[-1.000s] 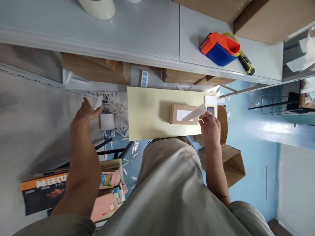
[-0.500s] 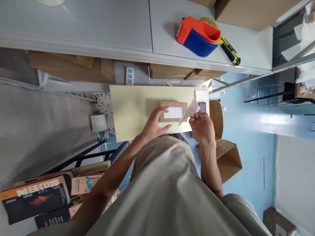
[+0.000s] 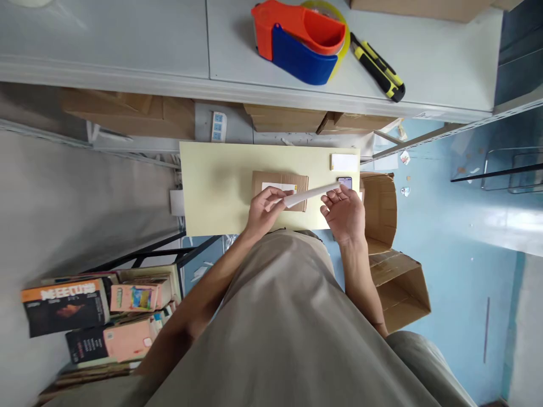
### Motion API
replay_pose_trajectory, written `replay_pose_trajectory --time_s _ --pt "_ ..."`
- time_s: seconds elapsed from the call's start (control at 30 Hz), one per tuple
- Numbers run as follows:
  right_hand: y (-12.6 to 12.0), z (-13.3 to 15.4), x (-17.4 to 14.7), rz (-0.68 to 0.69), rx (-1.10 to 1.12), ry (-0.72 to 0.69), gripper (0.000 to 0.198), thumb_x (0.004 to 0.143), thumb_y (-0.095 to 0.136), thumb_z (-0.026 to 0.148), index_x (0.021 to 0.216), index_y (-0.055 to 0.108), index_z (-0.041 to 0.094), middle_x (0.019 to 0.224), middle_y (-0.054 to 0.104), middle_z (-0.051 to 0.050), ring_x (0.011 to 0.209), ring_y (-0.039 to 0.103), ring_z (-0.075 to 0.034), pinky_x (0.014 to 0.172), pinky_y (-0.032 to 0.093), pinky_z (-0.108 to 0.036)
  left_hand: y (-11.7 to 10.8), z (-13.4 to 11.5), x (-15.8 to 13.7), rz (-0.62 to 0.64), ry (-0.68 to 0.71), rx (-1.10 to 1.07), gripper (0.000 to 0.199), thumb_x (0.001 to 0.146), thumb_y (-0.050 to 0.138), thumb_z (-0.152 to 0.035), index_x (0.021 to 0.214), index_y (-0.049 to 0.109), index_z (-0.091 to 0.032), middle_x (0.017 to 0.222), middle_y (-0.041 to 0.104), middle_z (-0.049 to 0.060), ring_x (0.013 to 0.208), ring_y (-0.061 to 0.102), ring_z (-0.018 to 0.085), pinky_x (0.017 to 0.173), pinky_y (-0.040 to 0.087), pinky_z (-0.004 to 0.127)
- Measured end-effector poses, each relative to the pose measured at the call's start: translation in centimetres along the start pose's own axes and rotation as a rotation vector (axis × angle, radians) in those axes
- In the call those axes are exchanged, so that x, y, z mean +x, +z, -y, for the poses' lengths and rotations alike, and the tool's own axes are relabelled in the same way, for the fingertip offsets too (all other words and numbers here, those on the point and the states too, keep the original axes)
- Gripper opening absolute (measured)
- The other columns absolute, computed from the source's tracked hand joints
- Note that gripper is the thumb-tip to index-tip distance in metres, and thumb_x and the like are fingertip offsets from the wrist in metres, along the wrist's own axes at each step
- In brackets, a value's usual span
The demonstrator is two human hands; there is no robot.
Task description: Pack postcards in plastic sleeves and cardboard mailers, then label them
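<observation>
A curled strip of white paper stretches between my hands, above a small cardboard box. My left hand pinches the strip's left end between thumb and fingers. At the other end, my right hand grips it with the fingers curled and the palm turned up. The box lies flat on a pale yellow board. On its top is a white label, partly covered by my left fingers and the paper. Just beyond my right hand lies a phone.
White labels lie at the board's right end. A raised grey shelf holds an orange and blue tape dispenser and a yellow-black utility knife. Open cardboard boxes stand at right; books are stacked at lower left.
My left hand was open over the box and has now closed on the paper's left end. The paper went from a hanging triangular shape to a stretched, curled strip. The view has shifted.
</observation>
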State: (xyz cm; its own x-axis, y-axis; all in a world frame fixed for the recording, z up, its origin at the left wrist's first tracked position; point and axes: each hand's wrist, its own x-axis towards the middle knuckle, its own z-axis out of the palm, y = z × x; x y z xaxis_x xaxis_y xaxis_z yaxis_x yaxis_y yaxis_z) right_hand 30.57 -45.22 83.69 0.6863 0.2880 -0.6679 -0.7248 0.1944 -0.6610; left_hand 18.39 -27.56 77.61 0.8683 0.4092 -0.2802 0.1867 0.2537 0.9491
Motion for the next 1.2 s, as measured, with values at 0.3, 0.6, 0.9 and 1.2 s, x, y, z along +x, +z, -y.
replay_pose_trajectory --time_s 0.3,0.6,0.9,1.2 --pt "-3.7 1.1 3.5 0.078 -0.156 -0.034 0.028 0.080 0.085 0.042 0.082 0.063 0.025 0.071 0.064 0.006 0.065 0.065 -0.012 0.054 0.047 -0.022 3.4 2.1 1.9 0.067 -0.052 -0.034 0.057 0.085 0.084 -0.048 0.136 0.065 -0.030 0.158 0.066 0.014 0.146 0.064 0.037 0.114 0.059 0.058" --pt "-2.6 2.6 3.5 0.254 -0.059 0.085 0.033 0.083 0.085 0.044 0.082 0.058 0.026 0.072 0.064 0.006 0.068 0.069 -0.013 0.053 0.055 -0.020 5.6 4.1 2.2 0.033 -0.010 -0.059 0.069 0.084 0.080 -0.037 0.148 0.055 -0.032 0.154 0.066 0.014 0.136 0.069 0.032 0.108 0.062 0.052" --pt "-2.1 2.2 3.8 0.106 0.144 0.144 0.021 0.085 0.084 0.030 0.086 0.063 0.025 0.073 0.071 0.006 0.073 0.078 -0.012 0.057 0.062 -0.017 5.6 1.6 0.4 -0.006 -0.019 -0.103 0.057 0.082 0.092 -0.054 0.113 0.053 -0.027 0.123 0.079 0.009 0.110 0.079 0.025 0.103 0.063 0.047" --pt "-0.7 0.2 2.4 0.060 0.092 0.085 0.021 0.086 0.082 0.035 0.089 0.064 0.025 0.075 0.071 0.004 0.080 0.081 -0.016 0.058 0.062 -0.019 3.1 1.2 -0.6 -0.092 0.030 -0.076 0.050 0.093 0.078 -0.068 0.108 0.060 -0.024 0.107 0.081 0.008 0.104 0.082 0.026 0.099 0.065 0.045"
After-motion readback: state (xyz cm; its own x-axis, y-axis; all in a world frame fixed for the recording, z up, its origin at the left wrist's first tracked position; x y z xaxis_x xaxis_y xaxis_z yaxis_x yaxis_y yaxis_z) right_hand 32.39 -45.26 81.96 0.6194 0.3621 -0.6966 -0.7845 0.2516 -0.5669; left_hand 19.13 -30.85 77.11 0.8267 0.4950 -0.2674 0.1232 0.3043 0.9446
